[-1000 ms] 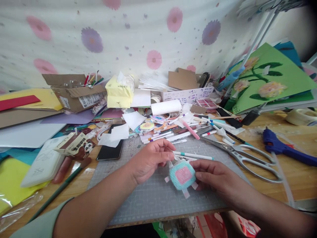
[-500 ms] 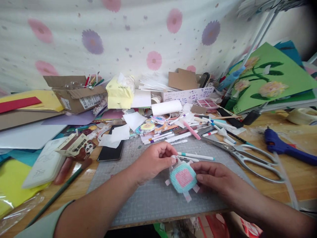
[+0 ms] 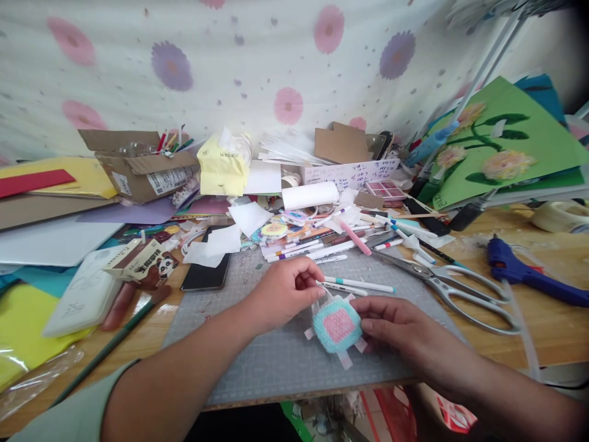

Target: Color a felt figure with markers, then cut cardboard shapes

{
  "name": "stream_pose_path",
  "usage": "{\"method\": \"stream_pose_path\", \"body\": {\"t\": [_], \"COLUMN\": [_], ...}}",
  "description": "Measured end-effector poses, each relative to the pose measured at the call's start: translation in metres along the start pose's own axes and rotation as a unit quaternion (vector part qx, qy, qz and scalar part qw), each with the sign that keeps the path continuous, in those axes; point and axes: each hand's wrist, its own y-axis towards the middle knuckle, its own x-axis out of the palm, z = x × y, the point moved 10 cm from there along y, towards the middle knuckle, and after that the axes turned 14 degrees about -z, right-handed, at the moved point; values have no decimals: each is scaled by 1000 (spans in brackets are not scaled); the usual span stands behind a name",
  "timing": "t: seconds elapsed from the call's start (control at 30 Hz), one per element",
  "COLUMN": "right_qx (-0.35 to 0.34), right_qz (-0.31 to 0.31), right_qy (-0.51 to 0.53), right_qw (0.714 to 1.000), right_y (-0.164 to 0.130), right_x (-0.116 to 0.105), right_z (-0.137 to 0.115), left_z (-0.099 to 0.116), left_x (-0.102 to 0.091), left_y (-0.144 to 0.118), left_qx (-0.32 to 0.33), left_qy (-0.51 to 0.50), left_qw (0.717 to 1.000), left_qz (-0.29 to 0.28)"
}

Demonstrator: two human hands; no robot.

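A small rounded piece (image 3: 337, 325), textured blue with a pink square in its middle, is held above the grey cutting mat (image 3: 271, 374). Several pale tabs stick out around its edge. My right hand (image 3: 391, 322) grips its right side between thumb and fingers. At its upper left, my left hand (image 3: 289, 285) pinches one of the pale tabs, fingertips closed together. Just behind the piece, white markers (image 3: 359, 284) with teal marks lie on the mat.
Large scissors (image 3: 453, 285) and a blue glue gun (image 3: 534, 273) lie to the right. A black phone (image 3: 207, 277) under paper scraps, a panda-printed box (image 3: 142, 264) and a long green-handled brush (image 3: 105, 350) are on the left. Pens and paper pile up at the back.
The camera view has tilted slightly. My hands and the blue-and-pink piece have shifted a little in the picture; both hands keep about the same grip.
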Motion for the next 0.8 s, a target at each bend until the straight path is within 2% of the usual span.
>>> {"method": "stream_pose_path", "body": {"t": [0.1,0.2,0.5,0.8], "right_qx": [-1,-3,-13,-8], "right_qz": [-6,-9,-6,-8], "right_qy": [5,7,44,59], "right_qw": [1000,1000,999,998], "right_y": [1,1,3,6], "right_x": [2,3,-2,0], "right_z": [0,-1,6,9], "left_z": [7,10,-11,-12], "left_x": [-2,-3,10,13], "left_y": [-3,-4,2,2], "left_qx": [15,23,-27,-19], "left_qy": [51,55,-115,-181], "left_qw": [998,998,991,981], "left_qz": [26,26,-62,-62]}}
